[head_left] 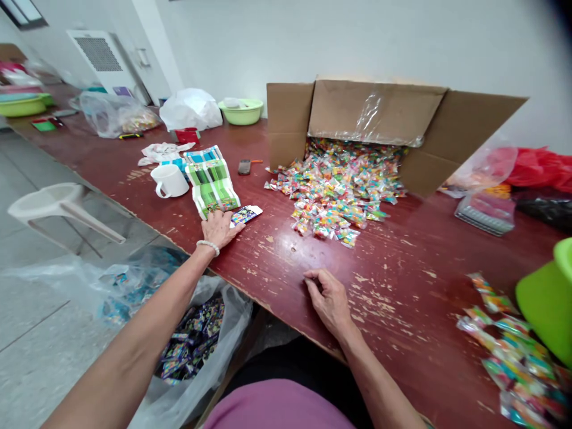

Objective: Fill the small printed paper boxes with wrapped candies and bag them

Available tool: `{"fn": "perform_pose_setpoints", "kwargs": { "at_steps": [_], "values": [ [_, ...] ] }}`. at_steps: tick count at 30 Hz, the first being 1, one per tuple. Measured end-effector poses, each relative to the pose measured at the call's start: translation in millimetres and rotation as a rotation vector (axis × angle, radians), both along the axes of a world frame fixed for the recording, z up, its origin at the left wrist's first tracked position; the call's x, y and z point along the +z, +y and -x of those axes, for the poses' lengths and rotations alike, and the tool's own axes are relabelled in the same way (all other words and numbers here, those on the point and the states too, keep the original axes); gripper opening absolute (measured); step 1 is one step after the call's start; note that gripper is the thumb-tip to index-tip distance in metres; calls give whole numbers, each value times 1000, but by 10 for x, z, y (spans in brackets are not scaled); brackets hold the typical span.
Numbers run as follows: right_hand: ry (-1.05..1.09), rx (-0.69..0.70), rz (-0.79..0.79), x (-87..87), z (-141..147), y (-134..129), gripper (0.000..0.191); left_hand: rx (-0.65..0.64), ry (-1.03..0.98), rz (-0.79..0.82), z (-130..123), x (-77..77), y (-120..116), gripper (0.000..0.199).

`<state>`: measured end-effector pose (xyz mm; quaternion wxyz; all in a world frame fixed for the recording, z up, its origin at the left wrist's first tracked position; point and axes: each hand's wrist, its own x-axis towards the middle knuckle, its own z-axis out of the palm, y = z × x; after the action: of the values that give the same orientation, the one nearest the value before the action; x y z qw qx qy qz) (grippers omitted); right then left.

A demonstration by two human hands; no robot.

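Observation:
My left hand (218, 229), with a beaded bracelet on the wrist, lies with fingers stretched over the near end of a green printed sheet (212, 182). Beside its thumb is a small printed carton (246, 214) with a white end flap. My right hand (329, 298) rests at the near table edge, fingers curled in towards the thumb; anything inside them is hidden. Ahead of it, a heap of small wrapped candies (344, 190) spills from a cardboard box (375, 110) lying on its side.
A white mug (170, 181) stands left of the sheet, a dark handheld device (244, 167) to its right. More candies (518, 339) lie by a green tub (547, 298) at right. Below the table edge, a plastic bag (236, 304) holds small dark packets. A white stool (49, 199) stands left.

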<state>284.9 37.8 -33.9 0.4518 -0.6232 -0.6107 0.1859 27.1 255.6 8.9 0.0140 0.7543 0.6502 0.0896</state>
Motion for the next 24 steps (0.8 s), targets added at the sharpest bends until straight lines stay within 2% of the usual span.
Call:
{"fn": "perform_pose_setpoints", "kwargs": {
  "at_steps": [4, 8, 9, 11, 13, 14, 16, 17, 20, 22, 24],
  "values": [
    [20, -11, 6, 15, 0, 10, 18, 25, -45, -25, -33, 23, -187, 58],
    [136, -64, 44, 44, 10, 13, 20, 7, -101, -130, -189, 83, -646, 57],
    [226, -85, 75, 57, 24, 11, 23, -36, -141, -163, -242, 87, -812, 57],
    [498, -100, 156, 95, 72, -6, 41, -163, -244, -161, -349, 74, -1179, 56],
    [791, -61, 223, 153, 134, -38, 58, -261, -356, -102, -437, 46, -1540, 56],
    [900, -36, 233, 188, 163, -58, 60, -287, -434, -57, -469, 38, -1697, 56],
    [1003, -10, 208, 268, 200, -103, 52, -284, -680, 105, -504, 48, -1932, 59],
    [1011, -8, 183, 312, 207, -125, 45, -263, -840, 240, -508, 71, -2003, 60],
    [945, 35, 142, 446, 206, -191, 31, -208, -1275, 775, -492, 188, -2073, 51],
    [910, 123, 162, 519, 220, -235, 26, -247, -1406, 1072, -486, 258, -2071, 44],
    [949, 220, 204, 564, 258, -281, 25, -336, -1467, 1266, -499, 284, -2090, 44]
  ]
}}
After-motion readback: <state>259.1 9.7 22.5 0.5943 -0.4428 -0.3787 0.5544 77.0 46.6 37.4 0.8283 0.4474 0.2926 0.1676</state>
